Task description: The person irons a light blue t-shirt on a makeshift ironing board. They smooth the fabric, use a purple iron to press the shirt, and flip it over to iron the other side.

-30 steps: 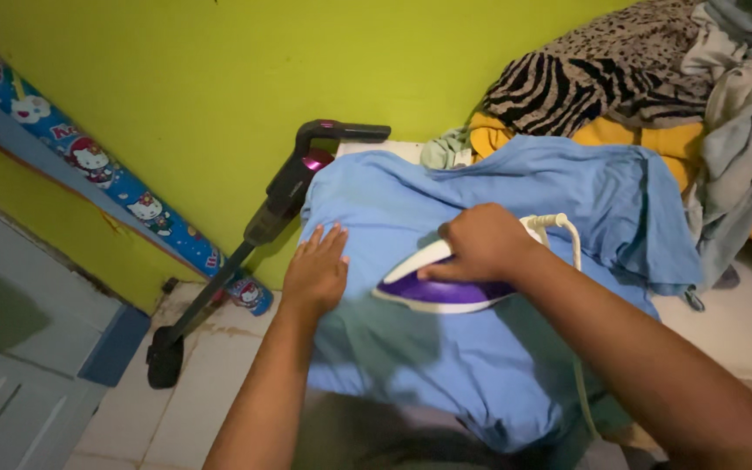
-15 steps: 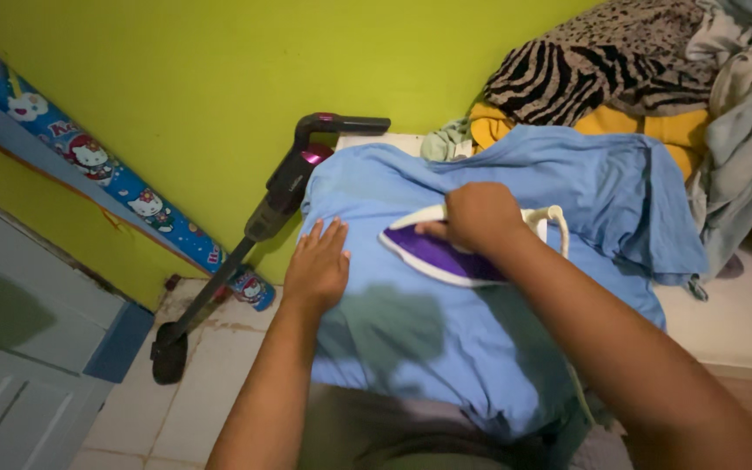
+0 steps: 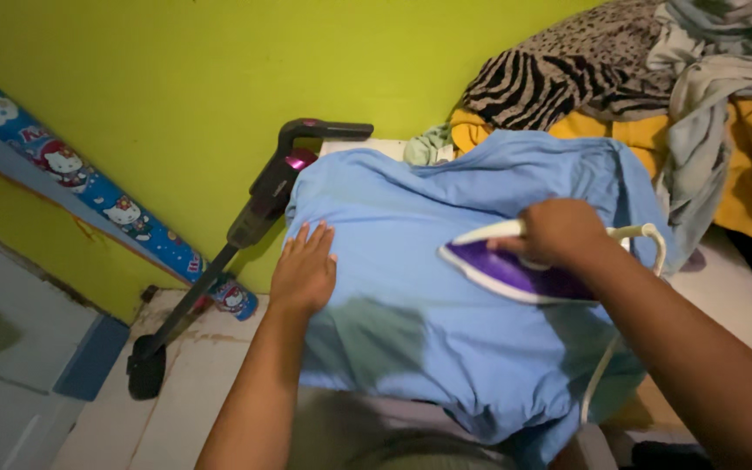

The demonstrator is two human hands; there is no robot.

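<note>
The left hand (image 3: 304,271) lies flat and open on the blue shirt (image 3: 446,287), while the right hand (image 3: 559,231) grips the purple iron (image 3: 515,274).

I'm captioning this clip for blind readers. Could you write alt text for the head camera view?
A person's right hand presses a purple and white iron onto a light blue shirt, while the left hand lies flat on the cloth. A stick vacuum leans on the green wall; a pile of clothes sits behind.
</note>
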